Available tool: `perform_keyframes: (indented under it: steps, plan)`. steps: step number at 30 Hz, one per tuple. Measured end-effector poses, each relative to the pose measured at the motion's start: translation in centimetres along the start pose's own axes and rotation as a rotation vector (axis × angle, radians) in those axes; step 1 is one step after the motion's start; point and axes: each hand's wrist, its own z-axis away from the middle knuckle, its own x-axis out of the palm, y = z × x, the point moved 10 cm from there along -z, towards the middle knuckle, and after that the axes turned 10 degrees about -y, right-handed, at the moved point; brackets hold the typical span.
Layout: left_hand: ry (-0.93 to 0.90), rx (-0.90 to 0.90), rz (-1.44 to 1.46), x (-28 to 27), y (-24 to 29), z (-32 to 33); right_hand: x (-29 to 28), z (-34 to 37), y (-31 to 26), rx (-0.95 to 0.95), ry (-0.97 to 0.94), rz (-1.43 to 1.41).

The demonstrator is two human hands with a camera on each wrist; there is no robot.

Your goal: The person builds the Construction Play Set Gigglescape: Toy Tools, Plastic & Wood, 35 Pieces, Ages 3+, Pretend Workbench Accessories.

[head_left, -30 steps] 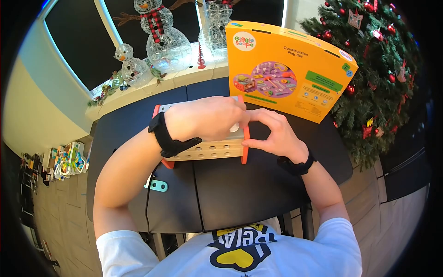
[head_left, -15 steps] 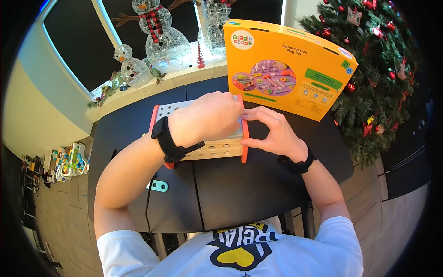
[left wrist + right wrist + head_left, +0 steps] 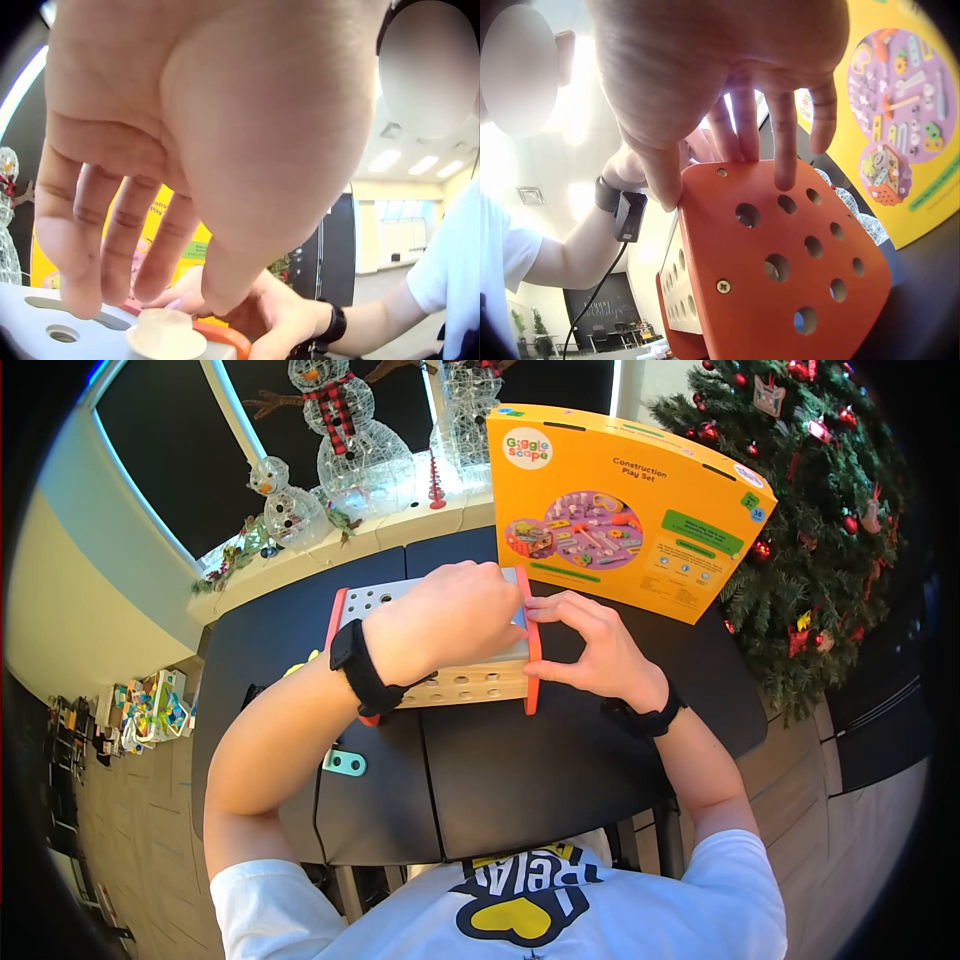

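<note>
A toy workbench (image 3: 470, 678) with a grey holed top, wooden front and red-orange end panels stands on the black table. My left hand (image 3: 445, 615) is over its top, fingers pointing down. In the left wrist view a white plastic bolt (image 3: 166, 337) stands upright in the grey top (image 3: 30, 315), with the left thumb and fingertips close around it but spread. My right hand (image 3: 590, 645) holds the workbench at its right end panel (image 3: 780, 255). The right thumb lies along the panel's front edge, and the fingers reach over its top edge.
A teal holed strip (image 3: 345, 762) lies on the table (image 3: 540, 780) near a black cable. Something yellow (image 3: 303, 662) shows beyond the left forearm. Behind the workbench stands a large yellow box (image 3: 620, 510), beside a decorated tree (image 3: 800, 560). Wire snowmen (image 3: 360, 450) stand on the sill.
The left hand has turned at the wrist and shifted slightly over the top. The white piece visible below it a second ago is hidden in the head view now. The right hand stays in place.
</note>
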Motion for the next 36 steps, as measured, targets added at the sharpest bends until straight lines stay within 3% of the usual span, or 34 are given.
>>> perform_keyframes:
  steps: [1, 7, 10, 13, 16, 19, 22, 25, 28, 31, 36]
  plan:
    - [-0.014, -0.008, -0.002, 0.3, -0.1, -0.2, 0.0, 0.0, 0.0, 0.001, 0.000, 0.003]
    - [0.114, 0.471, 0.050, 0.0, 1.5, 0.9, 0.1, 0.0, 0.2, 0.007, -0.009, -0.009]
    - [0.148, 0.504, 0.189, -1.3, 2.1, 1.8, 0.2, 0.0, 0.3, 0.028, -0.024, -0.034]
    - [0.129, 0.254, 0.105, -1.2, 0.8, 1.2, 0.1, 0.0, 0.3, 0.019, -0.007, -0.032]
    - [-0.026, 0.069, -0.028, 0.3, 0.2, 0.1, 0.1, 0.0, 0.2, 0.009, 0.001, -0.004]
    - [0.149, 0.283, 0.039, 0.1, 1.0, 0.7, 0.2, -0.1, 0.2, 0.023, -0.017, -0.028]
    - [0.180, 0.511, 0.044, 0.1, 1.6, 1.1, 0.1, 0.0, 0.2, 0.015, -0.015, -0.030]
    - [0.295, 0.539, 0.139, -1.3, 2.1, 2.2, 0.2, 0.0, 0.3, 0.039, -0.030, -0.043]
    - [0.076, 0.181, 0.029, -0.4, 0.9, 1.1, 0.1, 0.1, 0.3, 0.017, 0.003, -0.021]
    - [0.060, 0.144, -0.019, 1.5, 0.3, -0.3, 0.2, 0.1, 0.4, 0.014, 0.004, -0.026]
    - [0.146, 0.357, -0.020, 1.5, 1.6, 0.7, 0.1, 0.1, 0.3, 0.037, -0.020, -0.024]
